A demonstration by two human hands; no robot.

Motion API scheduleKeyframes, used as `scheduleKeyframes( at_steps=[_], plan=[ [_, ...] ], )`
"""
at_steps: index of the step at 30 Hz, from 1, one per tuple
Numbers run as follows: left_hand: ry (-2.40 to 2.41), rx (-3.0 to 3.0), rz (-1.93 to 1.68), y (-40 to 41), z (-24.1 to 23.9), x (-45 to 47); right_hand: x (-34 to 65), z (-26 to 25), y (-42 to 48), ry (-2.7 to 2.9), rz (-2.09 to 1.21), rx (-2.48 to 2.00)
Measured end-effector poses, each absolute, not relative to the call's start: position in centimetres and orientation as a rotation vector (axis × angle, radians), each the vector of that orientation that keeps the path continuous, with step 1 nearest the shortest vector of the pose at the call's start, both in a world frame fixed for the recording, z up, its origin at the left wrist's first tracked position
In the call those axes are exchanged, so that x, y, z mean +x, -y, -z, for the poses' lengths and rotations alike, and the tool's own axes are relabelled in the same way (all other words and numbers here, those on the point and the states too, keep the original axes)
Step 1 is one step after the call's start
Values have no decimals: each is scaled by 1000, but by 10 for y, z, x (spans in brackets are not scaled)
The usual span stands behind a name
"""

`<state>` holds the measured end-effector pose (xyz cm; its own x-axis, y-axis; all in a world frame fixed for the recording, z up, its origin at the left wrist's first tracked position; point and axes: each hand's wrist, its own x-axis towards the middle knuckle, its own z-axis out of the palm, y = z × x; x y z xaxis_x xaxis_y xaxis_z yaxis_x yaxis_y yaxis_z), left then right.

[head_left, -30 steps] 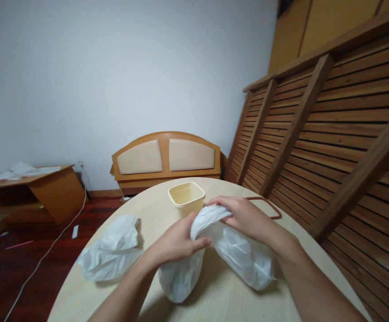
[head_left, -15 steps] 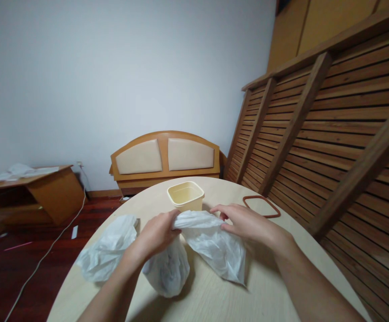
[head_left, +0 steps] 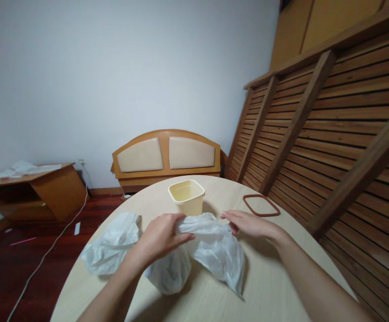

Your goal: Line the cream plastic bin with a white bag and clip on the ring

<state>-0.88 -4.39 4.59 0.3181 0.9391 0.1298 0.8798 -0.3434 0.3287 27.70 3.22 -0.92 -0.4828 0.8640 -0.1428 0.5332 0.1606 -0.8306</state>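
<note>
A thin white plastic bag (head_left: 216, 248) hangs loosely above the table between my hands. My left hand (head_left: 166, 235) is closed on the gathered left end of its upper edge, thumb along the front. At the right end of that edge, the fingertips of my right hand (head_left: 246, 223) pinch the plastic; some of those fingers are hidden. Below my left hand sits a second white bag (head_left: 171, 270), bulging and partly covered by the hand. Just behind the held bag stands a pale yellow rectangular tub (head_left: 191, 206), with its top uncovered.
Another crumpled white bag (head_left: 112, 246) lies left of my left forearm. A reddish-brown rounded frame (head_left: 261, 214) lies flat at the right on the round wooden table (head_left: 264, 286). Wooden slatted panels (head_left: 315, 134) lean close on the right. A cable (head_left: 43, 259) runs across the floor.
My left thumb has stretched rightward across the bag's edge. My right hand has shifted slightly right, its fingers drawn closer together at the bag. The bag hangs slightly lower.
</note>
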Motion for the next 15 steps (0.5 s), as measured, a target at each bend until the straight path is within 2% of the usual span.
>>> scheduleKeyframes(
  at_steps=[7, 11, 15],
  plan=[
    [-1366, 2796, -439, 46, 6, -6, 269, 44, -7, 1875, -1555, -984],
    [-1193, 2956, -640, 45, 35, -17, 268, 55, -4, 1842, -1399, -991],
    [-1186, 3031, -756, 48, 41, -28, 267, 59, -2, 1738, -1331, -1089]
  ],
)
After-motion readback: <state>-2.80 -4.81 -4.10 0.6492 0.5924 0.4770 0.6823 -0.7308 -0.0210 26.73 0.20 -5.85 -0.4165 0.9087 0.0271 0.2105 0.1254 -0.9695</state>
